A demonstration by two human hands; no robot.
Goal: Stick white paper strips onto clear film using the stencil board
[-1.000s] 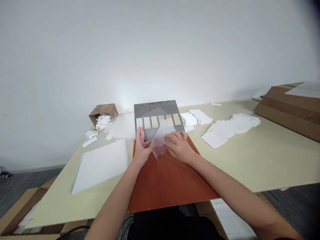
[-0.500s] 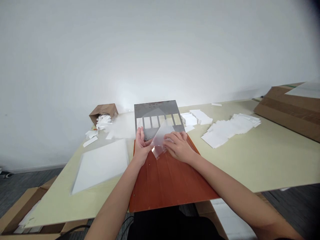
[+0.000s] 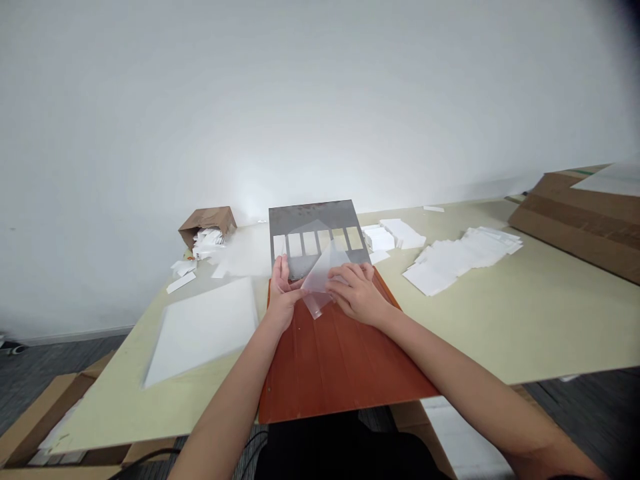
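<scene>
A clear plastic sheet [image 3: 317,273], folded over at a slant, is held between my two hands. The thumb of my left hand [image 3: 283,292] presses on its left edge, with the fingers behind and pointing up. My right hand [image 3: 354,288] has its fingers bent over the sheet's right side. Behind it leans a dark grey board [image 3: 313,215] bearing a row of several pale strips [image 3: 310,243], white at the left and yellowish at the right. Under my hands lies a reddish-brown board [image 3: 330,373].
On the pale table [image 3: 500,327], a stack of translucent sheets [image 3: 205,327] lies left. A small carton [image 3: 210,219] spills white slips behind it. White papers [image 3: 463,257] spread at right, before a large cardboard box [image 3: 580,220]. An open box [image 3: 55,407] stands on the floor.
The plastic sheet's lower corner has shifted slightly and its glare has faded. Both hands stay in nearly the same place, still on the sheet.
</scene>
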